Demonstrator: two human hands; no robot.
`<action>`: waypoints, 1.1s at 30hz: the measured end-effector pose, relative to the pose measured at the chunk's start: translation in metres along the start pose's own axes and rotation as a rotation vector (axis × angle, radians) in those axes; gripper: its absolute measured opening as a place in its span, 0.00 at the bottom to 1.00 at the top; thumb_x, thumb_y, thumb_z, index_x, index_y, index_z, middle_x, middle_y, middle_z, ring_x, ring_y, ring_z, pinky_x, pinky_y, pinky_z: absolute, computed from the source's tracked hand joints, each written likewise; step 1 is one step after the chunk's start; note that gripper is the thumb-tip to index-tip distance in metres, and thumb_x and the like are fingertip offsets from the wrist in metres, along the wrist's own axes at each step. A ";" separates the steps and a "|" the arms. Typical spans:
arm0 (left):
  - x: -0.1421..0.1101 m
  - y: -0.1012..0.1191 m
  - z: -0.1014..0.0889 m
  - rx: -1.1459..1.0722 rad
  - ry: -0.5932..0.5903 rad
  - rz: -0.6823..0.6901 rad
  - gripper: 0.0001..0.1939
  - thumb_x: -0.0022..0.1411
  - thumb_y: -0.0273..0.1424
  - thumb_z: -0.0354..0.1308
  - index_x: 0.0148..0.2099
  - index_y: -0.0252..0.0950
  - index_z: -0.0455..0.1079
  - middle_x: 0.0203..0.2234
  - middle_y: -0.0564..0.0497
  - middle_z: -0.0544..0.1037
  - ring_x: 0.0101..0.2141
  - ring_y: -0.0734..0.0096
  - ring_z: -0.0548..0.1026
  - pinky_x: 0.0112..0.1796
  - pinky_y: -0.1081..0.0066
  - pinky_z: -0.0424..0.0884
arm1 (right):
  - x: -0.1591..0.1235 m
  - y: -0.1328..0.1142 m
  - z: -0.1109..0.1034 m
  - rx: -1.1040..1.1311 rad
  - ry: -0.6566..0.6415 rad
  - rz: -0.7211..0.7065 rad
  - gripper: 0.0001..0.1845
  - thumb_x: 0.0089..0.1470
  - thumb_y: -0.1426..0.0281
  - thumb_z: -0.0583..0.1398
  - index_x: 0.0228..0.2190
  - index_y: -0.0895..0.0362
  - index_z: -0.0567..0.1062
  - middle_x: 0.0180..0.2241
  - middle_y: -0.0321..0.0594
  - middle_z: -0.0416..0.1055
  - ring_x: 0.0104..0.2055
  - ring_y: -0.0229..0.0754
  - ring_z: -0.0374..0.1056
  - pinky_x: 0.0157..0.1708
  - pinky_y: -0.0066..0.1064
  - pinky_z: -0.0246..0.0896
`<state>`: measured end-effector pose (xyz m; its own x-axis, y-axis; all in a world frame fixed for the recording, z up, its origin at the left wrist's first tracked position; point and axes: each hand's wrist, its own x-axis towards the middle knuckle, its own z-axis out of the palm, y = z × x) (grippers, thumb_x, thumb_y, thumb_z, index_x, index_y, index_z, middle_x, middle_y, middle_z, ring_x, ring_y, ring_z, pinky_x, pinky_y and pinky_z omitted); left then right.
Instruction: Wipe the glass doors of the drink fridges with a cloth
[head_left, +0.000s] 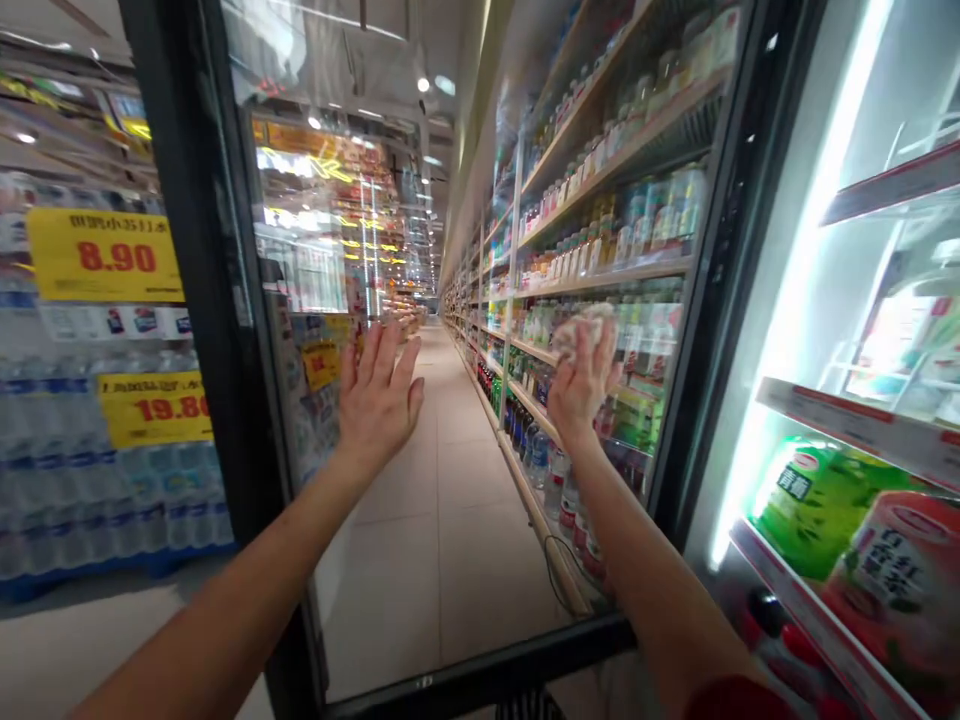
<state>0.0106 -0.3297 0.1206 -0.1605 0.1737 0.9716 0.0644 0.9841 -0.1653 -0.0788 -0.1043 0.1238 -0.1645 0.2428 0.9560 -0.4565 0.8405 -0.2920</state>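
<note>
A glass door (390, 600) with a black frame stands open before me. My left hand (381, 390) lies against the left part of the pane, its fingers stretched and spread, holding nothing. On the right part of the glass, my right hand (585, 385) presses a crumpled pale cloth (589, 328) with its fingers over it. The lower part of the cloth is hidden behind those fingers. Bottles on shelves and a tiled aisle show in the glass.
Lit cooler shelves (847, 410) on the right carry a green package (817, 500) and a red one (900, 580). Stacked water bottles (105, 500) stand on the left, below yellow price signs (105, 255). The black door frame (199, 270) borders the pane.
</note>
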 end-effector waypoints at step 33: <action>-0.037 0.005 -0.002 0.036 0.061 0.032 0.29 0.58 0.28 0.51 0.61 0.40 0.52 0.59 0.45 0.56 0.61 0.62 0.50 0.58 0.56 0.48 | -0.041 0.025 -0.004 0.086 -0.031 -0.281 0.28 0.54 0.69 0.49 0.58 0.51 0.54 0.62 0.47 0.45 0.64 0.50 0.41 0.57 0.52 0.40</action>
<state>0.0188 -0.3313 0.0838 -0.0981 0.2034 0.9742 0.0333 0.9790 -0.2010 -0.0803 -0.0915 0.0771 -0.0476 -0.0100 0.9988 -0.5600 0.8283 -0.0184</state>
